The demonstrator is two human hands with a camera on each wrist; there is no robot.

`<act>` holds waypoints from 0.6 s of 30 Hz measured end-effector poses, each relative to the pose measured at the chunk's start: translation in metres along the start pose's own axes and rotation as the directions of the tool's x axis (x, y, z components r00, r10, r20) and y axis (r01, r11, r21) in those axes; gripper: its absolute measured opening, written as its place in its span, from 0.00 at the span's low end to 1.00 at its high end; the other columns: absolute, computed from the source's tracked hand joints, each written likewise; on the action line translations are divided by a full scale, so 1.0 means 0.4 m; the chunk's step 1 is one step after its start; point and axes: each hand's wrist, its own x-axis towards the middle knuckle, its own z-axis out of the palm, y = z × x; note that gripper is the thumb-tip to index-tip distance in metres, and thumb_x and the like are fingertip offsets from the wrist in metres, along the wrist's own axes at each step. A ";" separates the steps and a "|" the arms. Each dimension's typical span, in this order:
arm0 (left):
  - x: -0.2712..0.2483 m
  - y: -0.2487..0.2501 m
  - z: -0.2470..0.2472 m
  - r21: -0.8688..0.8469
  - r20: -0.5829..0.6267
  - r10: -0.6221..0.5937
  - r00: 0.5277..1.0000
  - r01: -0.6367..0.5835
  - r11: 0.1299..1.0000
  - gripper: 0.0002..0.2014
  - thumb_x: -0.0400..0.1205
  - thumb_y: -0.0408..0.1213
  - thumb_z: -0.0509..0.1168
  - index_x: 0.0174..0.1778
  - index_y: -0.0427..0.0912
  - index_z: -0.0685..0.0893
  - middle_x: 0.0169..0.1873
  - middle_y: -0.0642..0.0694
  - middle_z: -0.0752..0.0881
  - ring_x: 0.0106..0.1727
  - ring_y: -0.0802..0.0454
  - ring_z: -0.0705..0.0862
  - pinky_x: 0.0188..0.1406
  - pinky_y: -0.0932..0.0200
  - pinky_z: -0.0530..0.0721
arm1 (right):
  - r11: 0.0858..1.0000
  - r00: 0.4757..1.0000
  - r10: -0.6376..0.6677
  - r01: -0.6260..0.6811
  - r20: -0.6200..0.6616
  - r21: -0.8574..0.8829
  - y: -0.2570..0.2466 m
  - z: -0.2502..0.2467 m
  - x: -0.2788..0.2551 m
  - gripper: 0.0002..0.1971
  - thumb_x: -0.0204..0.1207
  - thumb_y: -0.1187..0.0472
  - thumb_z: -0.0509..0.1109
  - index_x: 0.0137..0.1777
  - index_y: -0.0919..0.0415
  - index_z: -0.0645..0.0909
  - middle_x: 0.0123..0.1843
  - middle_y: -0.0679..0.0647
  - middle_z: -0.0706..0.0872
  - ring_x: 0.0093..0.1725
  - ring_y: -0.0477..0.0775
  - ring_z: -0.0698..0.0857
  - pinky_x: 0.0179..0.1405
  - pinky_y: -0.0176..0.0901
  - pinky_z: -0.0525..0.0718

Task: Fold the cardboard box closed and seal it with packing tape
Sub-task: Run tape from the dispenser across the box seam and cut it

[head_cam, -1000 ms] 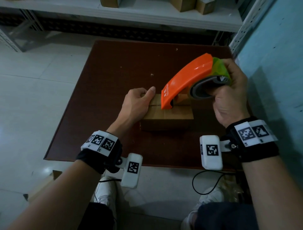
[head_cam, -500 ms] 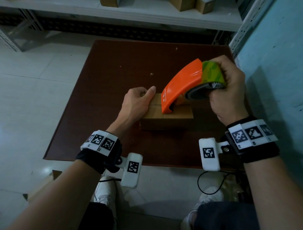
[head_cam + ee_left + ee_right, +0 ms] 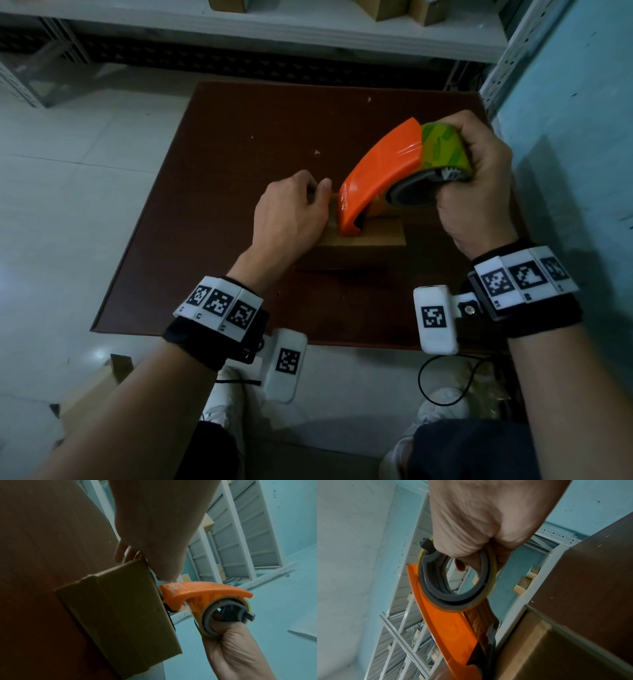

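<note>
Two hands work one small cardboard box (image 3: 363, 240) on the brown table (image 3: 239, 144), its long axis running left to right. Your right hand (image 3: 479, 192) curls tightly around the orange tape dispenser (image 3: 376, 174), nose tipped down onto the box's closed top, roll raised to the right. Your left hand (image 3: 291, 212) curls over the box's left end, steadying it.

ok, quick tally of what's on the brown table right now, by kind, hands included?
Small brown cardboard box: 1
Orange plastic tape dispenser with a yellow-green tape roll: 1
Hands: 2, left hand on the box, right hand gripping the dispenser
Total: 4
</note>
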 end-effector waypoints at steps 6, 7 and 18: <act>0.007 0.009 0.020 -0.008 0.016 -0.029 0.999 0.029 1.000 0.17 0.92 0.50 0.57 0.45 0.44 0.83 0.33 0.49 0.84 0.28 0.54 0.80 0.27 0.58 0.73 | 1.000 1.000 0.000 0.000 -0.006 0.025 0.001 0.002 -0.002 0.18 0.65 0.85 0.65 0.54 0.73 0.80 0.48 0.66 0.85 0.48 0.62 0.86 0.46 0.55 0.90; 0.008 0.011 0.020 0.002 0.036 -0.033 0.999 0.033 0.999 0.18 0.92 0.50 0.56 0.44 0.44 0.83 0.33 0.49 0.84 0.28 0.53 0.81 0.27 0.58 0.74 | 1.000 1.000 0.002 -0.001 -0.005 0.026 0.001 0.002 -0.003 0.18 0.65 0.85 0.65 0.55 0.74 0.80 0.48 0.68 0.85 0.48 0.64 0.86 0.46 0.57 0.90; 0.006 0.029 0.027 0.218 0.044 0.046 0.998 -0.055 0.974 0.19 0.93 0.48 0.50 0.40 0.47 0.80 0.41 0.45 0.85 0.44 0.45 0.85 0.40 0.51 0.82 | 0.999 1.000 0.028 -0.028 -0.004 0.043 -0.002 0.001 -0.012 0.15 0.70 0.81 0.67 0.57 0.73 0.80 0.52 0.71 0.85 0.51 0.67 0.87 0.51 0.57 0.91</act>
